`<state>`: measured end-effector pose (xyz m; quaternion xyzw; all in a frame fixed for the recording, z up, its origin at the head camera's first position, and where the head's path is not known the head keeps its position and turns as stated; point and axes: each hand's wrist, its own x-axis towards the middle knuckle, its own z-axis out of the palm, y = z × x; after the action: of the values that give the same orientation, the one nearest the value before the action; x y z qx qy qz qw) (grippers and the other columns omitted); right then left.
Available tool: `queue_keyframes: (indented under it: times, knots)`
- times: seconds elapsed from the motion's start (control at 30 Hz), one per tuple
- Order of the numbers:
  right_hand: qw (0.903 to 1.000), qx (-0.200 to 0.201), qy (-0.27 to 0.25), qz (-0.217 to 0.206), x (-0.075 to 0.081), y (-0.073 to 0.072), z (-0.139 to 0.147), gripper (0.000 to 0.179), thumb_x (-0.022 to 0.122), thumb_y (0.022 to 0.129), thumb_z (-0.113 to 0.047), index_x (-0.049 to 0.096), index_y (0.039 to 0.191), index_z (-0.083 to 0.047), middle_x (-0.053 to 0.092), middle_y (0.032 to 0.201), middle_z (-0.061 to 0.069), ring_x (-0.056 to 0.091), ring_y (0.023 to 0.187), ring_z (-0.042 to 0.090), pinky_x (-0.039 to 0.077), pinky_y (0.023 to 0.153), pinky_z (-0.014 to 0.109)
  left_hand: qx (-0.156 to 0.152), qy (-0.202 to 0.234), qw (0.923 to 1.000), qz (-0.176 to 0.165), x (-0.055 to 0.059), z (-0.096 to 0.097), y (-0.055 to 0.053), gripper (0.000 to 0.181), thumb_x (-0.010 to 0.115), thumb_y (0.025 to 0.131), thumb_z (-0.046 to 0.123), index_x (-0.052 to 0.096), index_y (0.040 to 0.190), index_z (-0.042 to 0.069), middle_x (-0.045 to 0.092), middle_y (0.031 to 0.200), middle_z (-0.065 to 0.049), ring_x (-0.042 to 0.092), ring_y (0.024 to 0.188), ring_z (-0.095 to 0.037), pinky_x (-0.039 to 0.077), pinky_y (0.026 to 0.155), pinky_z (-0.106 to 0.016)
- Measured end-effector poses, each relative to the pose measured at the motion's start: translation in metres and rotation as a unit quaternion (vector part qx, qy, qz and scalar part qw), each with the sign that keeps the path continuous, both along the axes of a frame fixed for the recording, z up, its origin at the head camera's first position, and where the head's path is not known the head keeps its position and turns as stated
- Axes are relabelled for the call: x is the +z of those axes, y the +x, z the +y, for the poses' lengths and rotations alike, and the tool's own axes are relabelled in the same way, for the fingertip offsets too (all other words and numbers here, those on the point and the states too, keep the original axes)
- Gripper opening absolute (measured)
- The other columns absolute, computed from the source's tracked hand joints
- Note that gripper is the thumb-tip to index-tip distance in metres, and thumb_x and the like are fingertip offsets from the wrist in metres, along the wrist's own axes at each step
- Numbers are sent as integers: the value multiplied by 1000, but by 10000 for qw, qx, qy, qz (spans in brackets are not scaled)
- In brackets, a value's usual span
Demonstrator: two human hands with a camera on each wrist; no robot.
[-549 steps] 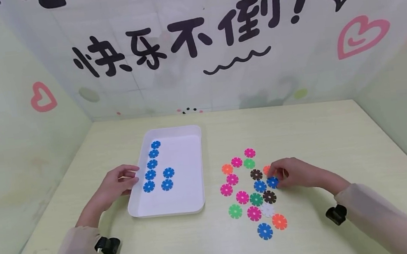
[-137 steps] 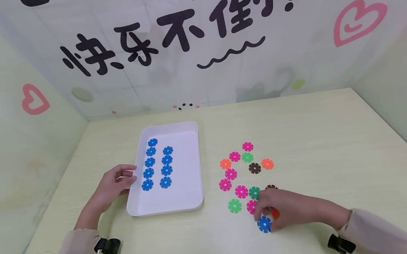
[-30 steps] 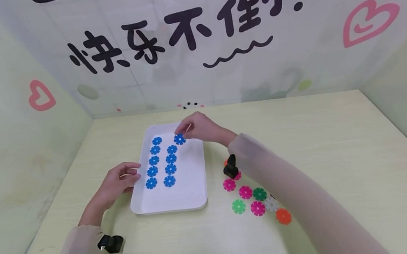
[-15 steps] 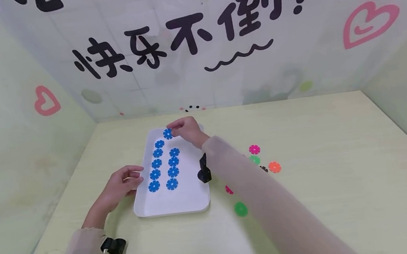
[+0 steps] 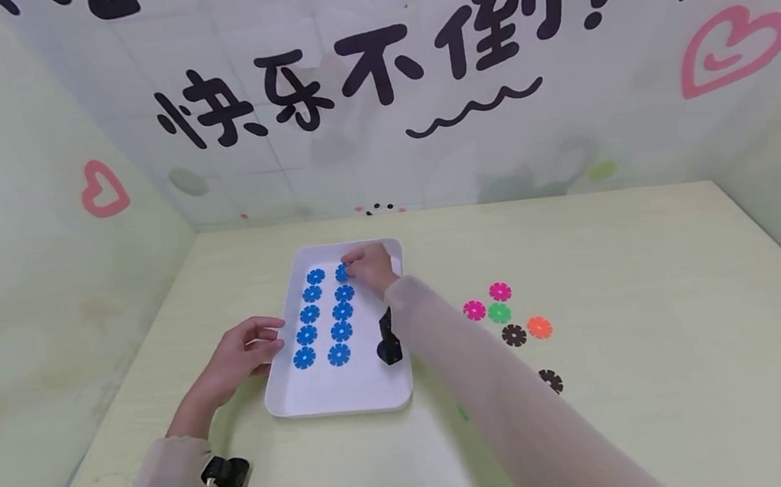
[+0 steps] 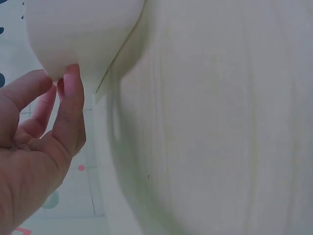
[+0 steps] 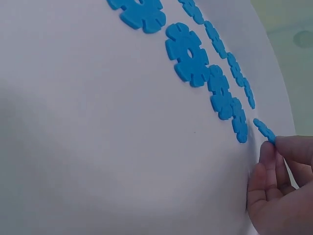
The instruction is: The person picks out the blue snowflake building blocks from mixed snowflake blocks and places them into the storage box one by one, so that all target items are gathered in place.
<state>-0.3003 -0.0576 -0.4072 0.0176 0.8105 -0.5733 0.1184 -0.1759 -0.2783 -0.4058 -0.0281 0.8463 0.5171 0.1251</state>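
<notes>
A white tray [image 5: 342, 391] holds two columns of blue snowflake discs [image 5: 309, 314]. My left hand [image 5: 235, 361] pinches the tray's left rim, its thumb and fingers at the edge in the left wrist view. My right hand [image 5: 373, 267] is over the tray's far end and pinches another blue snowflake disc [image 7: 264, 129] between thumb and fingers. That disc is at the top of the right column, tilted close over the tray floor and partly hidden by the fingers in the head view.
Right of the tray lie loose discs: pink [image 5: 500, 291], green [image 5: 499, 313], orange [image 5: 540, 328] and brown [image 5: 514, 335]. My right sleeve [image 5: 492, 391] crosses over others and hides them. A printed cloth wall [image 5: 326, 179] stands behind the table.
Blue discs have moved from the loose group into the tray, lengthening the right column. In the last second the right hand shifted left, then back to that column's top. The left hand stayed at the rim.
</notes>
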Motion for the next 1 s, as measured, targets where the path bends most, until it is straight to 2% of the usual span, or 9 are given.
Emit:
queue_keyframes:
  times: [0.27, 0.43, 0.5, 0.7, 0.8, 0.9, 1.0]
  knots:
    - [9994, -233, 249, 104, -13, -6, 1, 22, 59, 86, -3, 69, 105, -6, 64, 105, 7, 57, 101, 20, 45, 90, 30, -53, 81, 10000, 20, -2, 3, 2, 42, 61, 89, 17, 47, 126, 2, 50, 109, -17, 57, 92, -28, 53, 74, -33]
    - [9991, -153, 354, 163, -11, -3, 3, 21, 59, 86, -3, 69, 104, -6, 65, 104, 7, 57, 100, 20, 45, 90, 29, -58, 101, 9999, 34, -1, 5, 3, 43, 61, 89, 19, 47, 126, 3, 50, 110, -17, 57, 92, -27, 53, 73, -32]
    - [9990, -138, 383, 168, -8, -2, 7, 21, 59, 87, -5, 68, 106, -7, 64, 107, 7, 56, 102, 20, 44, 91, 29, -114, 103, 9999, 37, -1, 7, 0, 43, 61, 89, 19, 47, 126, 3, 50, 110, -17, 57, 92, -27, 53, 73, -31]
    - [9997, -72, 202, 79, 9, -5, 26, 22, 61, 88, -12, 67, 109, -11, 62, 111, 2, 54, 103, 18, 44, 91, 29, -322, 100, 9994, 40, -5, 11, -12, 42, 61, 89, 18, 48, 125, 3, 51, 109, -17, 57, 92, -27, 53, 73, -32]
    - [9995, 287, -144, -73, 24, -8, 39, 25, 62, 88, -14, 65, 113, -11, 62, 109, 3, 56, 100, 20, 45, 89, 33, -439, -37, 9990, 99, -6, 7, -15, 43, 62, 88, 22, 48, 125, 3, 51, 109, -16, 57, 93, -26, 53, 73, -32]
    - [9954, 771, -525, -195, 41, -9, 60, 29, 62, 88, -13, 62, 117, -9, 62, 110, 6, 56, 103, 25, 43, 92, 38, -451, -227, 9987, 112, -8, 0, -18, 44, 63, 88, 26, 48, 124, 6, 52, 110, -13, 58, 92, -24, 53, 72, -32]
    - [9913, 1154, -609, -143, 54, -4, 88, 32, 61, 88, -13, 60, 119, -7, 60, 114, 9, 54, 106, 28, 40, 95, 43, -365, -324, 9987, 150, -5, -8, -19, 48, 62, 88, 30, 47, 126, 6, 52, 112, -14, 57, 94, -24, 53, 71, -32]
